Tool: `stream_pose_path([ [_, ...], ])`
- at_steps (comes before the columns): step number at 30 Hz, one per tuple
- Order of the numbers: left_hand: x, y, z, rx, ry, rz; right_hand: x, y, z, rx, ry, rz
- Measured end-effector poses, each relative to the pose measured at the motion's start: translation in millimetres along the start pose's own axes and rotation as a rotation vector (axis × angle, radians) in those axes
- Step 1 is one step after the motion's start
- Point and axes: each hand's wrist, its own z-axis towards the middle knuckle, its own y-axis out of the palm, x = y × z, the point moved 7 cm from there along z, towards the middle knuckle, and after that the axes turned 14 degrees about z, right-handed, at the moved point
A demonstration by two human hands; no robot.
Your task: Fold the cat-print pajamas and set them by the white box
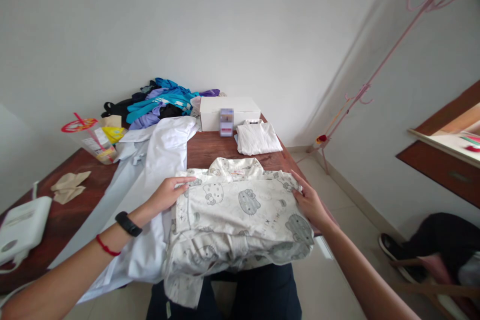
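Note:
A cream pajama top with grey cat-face prints lies partly folded in front of me, its collar pointing away. Its near part hangs over the table's front edge above my lap. My left hand is closed at the top's upper left corner, fingers and thumb pinching the cloth. At the upper right side, my right hand grips the other edge, with some fingers hidden by the fabric. White garments lie spread just left of the top. Beyond it sits a folded white shirt.
On the wooden table stand a white box, a phone-like item and a plastic cup. A heap of clothes lies at the back. A white charger-like device is at left; a pink coat rack stands right.

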Motion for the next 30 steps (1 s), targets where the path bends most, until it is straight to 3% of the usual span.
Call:
stream_pose_path([
  [8,19.9,-34.8,2.6,0.058,-0.023,-0.061,-9.1,12.6,38.8,0.043,-0.066,0.027],
  [11,21.2,-54.3,4.7,0.094,-0.073,-0.108,-28.2,26.0,59.6,0.035,-0.101,0.042],
  [18,16.2,-118.8,15.3,0.25,-0.094,-0.191,-80.7,61.3,113.3,0.052,-0.258,0.092],
  [21,-5.1,-114.5,21.4,0.263,-0.132,-0.1,-68.2,78.1,129.1,-0.007,-0.263,0.027],
  [26,-51.8,-69.6,31.3,0.167,-0.146,0.212,-4.9,99.3,126.2,-0.125,-0.089,-0.206],
  [30,-59.1,-63.7,34.4,0.213,-0.047,0.406,8.9,95.5,115.8,-0.116,-0.155,-0.34],
])
